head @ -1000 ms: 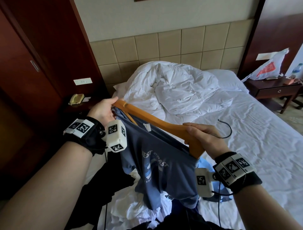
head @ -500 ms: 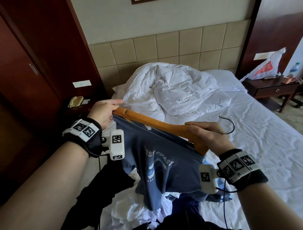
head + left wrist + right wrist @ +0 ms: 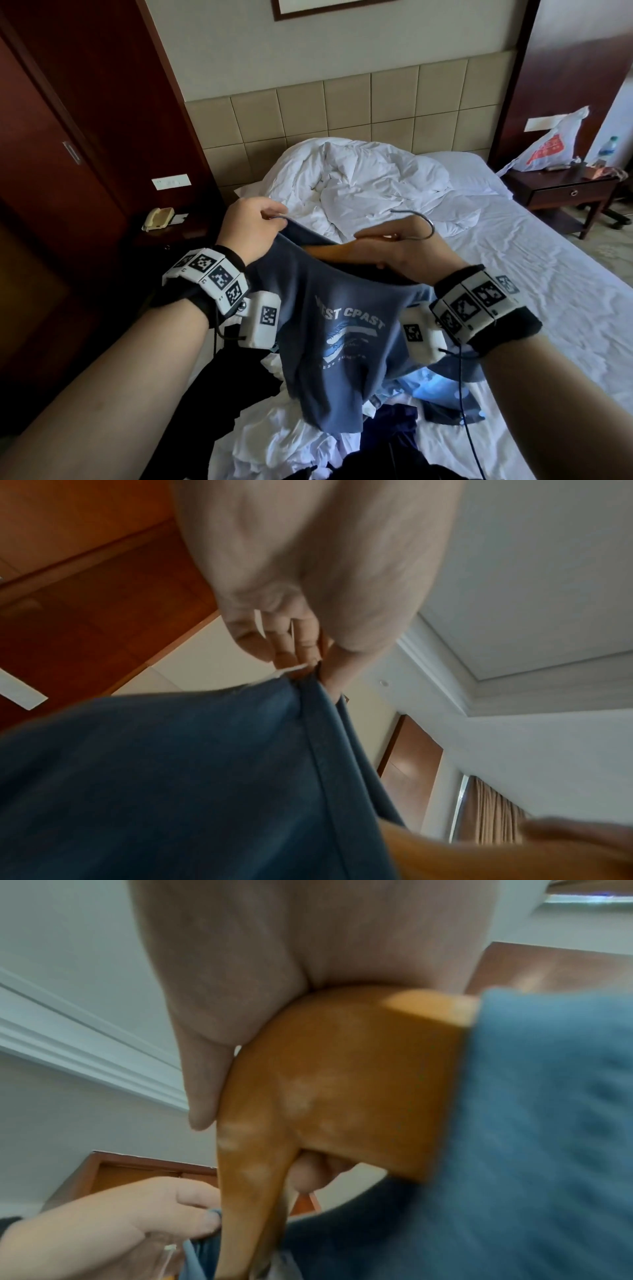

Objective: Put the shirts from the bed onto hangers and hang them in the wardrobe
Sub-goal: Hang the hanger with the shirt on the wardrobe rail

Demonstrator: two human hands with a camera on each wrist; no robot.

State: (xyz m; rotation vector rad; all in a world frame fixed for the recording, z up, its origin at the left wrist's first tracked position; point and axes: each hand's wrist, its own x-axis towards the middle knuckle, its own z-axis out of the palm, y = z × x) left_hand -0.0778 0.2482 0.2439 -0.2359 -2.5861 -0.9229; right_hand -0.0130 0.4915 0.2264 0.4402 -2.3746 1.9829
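A blue T-shirt [image 3: 329, 329] printed "WEST COAST" hangs in the air over the bed. My left hand [image 3: 255, 228] pinches its collar edge [image 3: 301, 680], fingers curled against the thumb. My right hand [image 3: 400, 250] grips the middle of an orange wooden hanger [image 3: 329, 251], whose metal hook [image 3: 423, 224] sticks out beyond the fingers. Most of the hanger is inside the shirt. The right wrist view shows the wooden bar [image 3: 342, 1074] against my palm with blue cloth [image 3: 548, 1123] over it. More clothes, white [image 3: 274, 442] and dark [image 3: 390, 428], lie heaped below.
A crumpled white duvet [image 3: 359, 185] covers the head of the bed [image 3: 513, 291]. Dark wooden wardrobe panels [image 3: 51, 154] stand at the left, with a telephone [image 3: 157, 218] on a low table. At the right stands a nightstand [image 3: 565, 192] with a plastic bag [image 3: 548, 144] and a bottle.
My left hand has left the hanger's end and now pinches the shirt collar, pulled up over the wood. Both hands have risen; the hanger bar, earlier bare, is mostly covered.
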